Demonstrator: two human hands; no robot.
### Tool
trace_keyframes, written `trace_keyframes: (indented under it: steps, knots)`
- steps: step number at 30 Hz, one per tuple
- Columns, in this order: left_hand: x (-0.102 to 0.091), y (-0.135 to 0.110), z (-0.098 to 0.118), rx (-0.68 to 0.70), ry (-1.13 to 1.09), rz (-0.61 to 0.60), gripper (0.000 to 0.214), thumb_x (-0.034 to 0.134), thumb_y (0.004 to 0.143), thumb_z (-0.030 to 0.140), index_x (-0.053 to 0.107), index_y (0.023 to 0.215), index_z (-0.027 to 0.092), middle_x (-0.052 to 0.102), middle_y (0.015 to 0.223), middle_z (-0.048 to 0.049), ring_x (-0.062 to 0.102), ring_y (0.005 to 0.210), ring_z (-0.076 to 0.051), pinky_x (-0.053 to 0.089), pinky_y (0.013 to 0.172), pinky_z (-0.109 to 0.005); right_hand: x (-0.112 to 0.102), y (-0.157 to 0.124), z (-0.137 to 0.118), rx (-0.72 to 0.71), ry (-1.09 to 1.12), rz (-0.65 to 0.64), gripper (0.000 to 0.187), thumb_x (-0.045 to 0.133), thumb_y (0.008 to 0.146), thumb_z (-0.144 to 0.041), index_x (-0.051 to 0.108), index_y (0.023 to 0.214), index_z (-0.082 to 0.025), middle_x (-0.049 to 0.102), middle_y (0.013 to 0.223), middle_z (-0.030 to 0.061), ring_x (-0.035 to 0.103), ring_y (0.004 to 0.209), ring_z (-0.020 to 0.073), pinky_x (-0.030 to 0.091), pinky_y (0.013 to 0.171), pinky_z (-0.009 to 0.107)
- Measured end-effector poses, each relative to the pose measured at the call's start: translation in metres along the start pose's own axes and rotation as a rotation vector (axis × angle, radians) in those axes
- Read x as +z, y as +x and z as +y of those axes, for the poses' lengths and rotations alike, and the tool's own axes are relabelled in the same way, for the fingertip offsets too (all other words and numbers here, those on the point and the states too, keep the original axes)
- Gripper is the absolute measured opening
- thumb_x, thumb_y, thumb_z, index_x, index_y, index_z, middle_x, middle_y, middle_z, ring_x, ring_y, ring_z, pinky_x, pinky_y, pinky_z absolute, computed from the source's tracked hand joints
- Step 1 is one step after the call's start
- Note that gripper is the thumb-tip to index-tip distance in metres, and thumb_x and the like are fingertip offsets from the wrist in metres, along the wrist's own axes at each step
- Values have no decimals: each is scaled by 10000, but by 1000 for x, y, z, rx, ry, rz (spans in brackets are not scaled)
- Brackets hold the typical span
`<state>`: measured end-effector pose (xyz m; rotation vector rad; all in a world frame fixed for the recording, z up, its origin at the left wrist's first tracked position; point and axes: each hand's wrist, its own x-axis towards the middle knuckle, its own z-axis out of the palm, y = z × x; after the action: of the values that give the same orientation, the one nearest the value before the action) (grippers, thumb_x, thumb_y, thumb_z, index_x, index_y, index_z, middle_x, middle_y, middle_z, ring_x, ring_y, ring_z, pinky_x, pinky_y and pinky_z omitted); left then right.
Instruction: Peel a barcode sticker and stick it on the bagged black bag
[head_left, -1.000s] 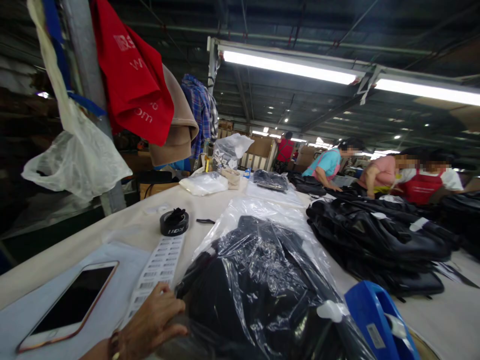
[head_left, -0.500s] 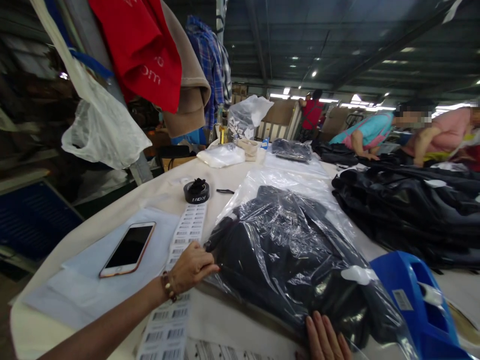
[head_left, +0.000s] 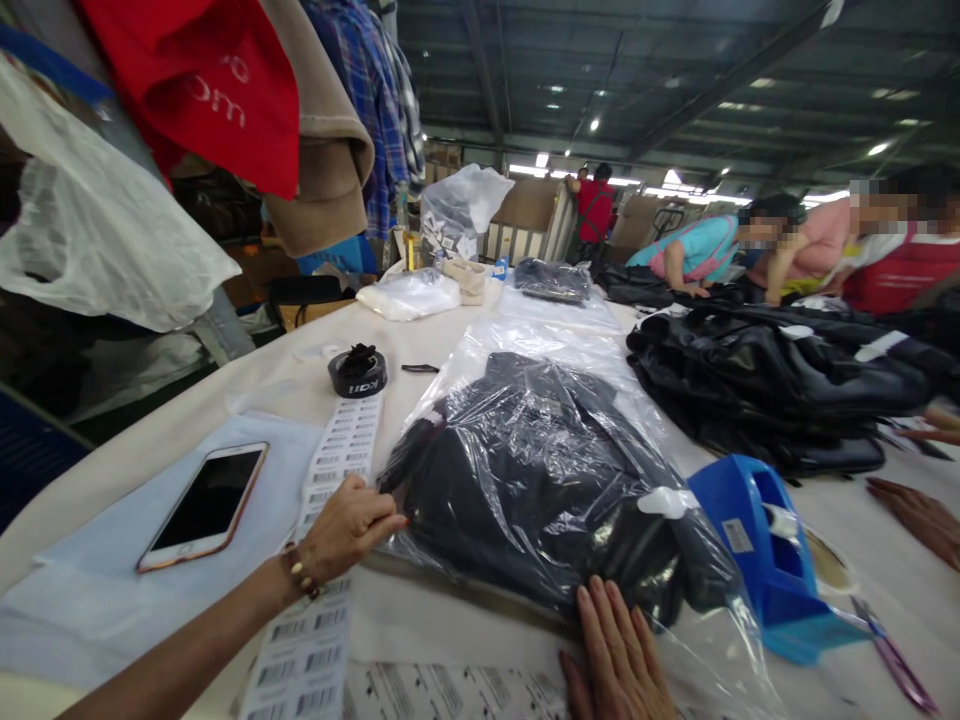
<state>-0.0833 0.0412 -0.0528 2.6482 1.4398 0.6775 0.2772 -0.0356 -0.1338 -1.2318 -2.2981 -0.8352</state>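
Observation:
A dark folded garment in a clear plastic bag (head_left: pixel 540 470) lies on the white table (head_left: pixel 247 385) in front of me. My left hand (head_left: pixel 349 525) is curled at the bag's left edge, fingertips pinching the plastic. My right hand (head_left: pixel 619 660) lies flat with fingers together against the bag's near edge. A strip of barcode labels (head_left: pixel 337 450) runs under my left wrist. A phone (head_left: pixel 204 505) rests on pale paper to the left.
A blue tape dispenser (head_left: pixel 765 555) stands right of the bag, scissors (head_left: pixel 892 665) beside it. A black tape roll (head_left: pixel 358 372) sits behind the labels. Dark garments (head_left: pixel 772 385) are piled at right. Another person's hand (head_left: pixel 919 515) rests at the far right; several people work beyond.
The view has tilted down and shifted. My left hand stays on the bag's left edge. My right hand has come up into view onto the near edge of the bag.

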Motion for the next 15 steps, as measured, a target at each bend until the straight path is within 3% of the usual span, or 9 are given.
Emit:
trace_keyframes:
  steps: [4,7,9,11,13,15]
  knots:
    - [-2,4,1,-6,-18,-5,437,361,920,403,530,579,189,562,510,66,514,492,-91,314,610,-273,-11,3,-6,154,178,35,581,409,918,-243,212,1429,-50,536,1267,175,456,1232,266,379,1010,416]
    - [-2,5,1,-34,-46,-24,450,356,904,445,538,574,200,568,507,72,522,498,-96,322,600,-264,-31,5,7,260,321,74,544,419,914,-185,248,1423,-100,508,1291,166,477,1213,235,456,945,362]
    - [-1,4,-1,-91,-73,-59,478,345,881,498,527,550,205,555,498,66,515,509,-109,328,599,-263,-48,5,29,322,325,111,513,472,897,-201,333,1388,-151,514,1285,142,499,1186,237,466,937,372]
    - [1,1,-4,-175,-97,-123,485,356,850,546,529,543,212,555,516,59,515,551,-127,340,626,-268,-62,6,61,481,275,179,442,512,880,-263,441,1309,-181,531,1262,125,498,1177,254,441,960,425]
    - [5,-3,-8,-270,-120,-180,479,374,816,592,544,553,229,567,552,58,522,628,-155,349,668,-279,-71,5,99,752,237,226,415,509,859,-406,531,1195,-163,531,1251,140,480,1179,276,435,948,455]
    - [12,-8,-14,-334,-145,-183,480,369,793,633,561,567,255,583,578,67,524,688,-182,351,691,-293,-73,2,138,1028,232,192,579,439,795,-598,573,1092,-120,523,1239,183,458,1180,306,433,928,470]
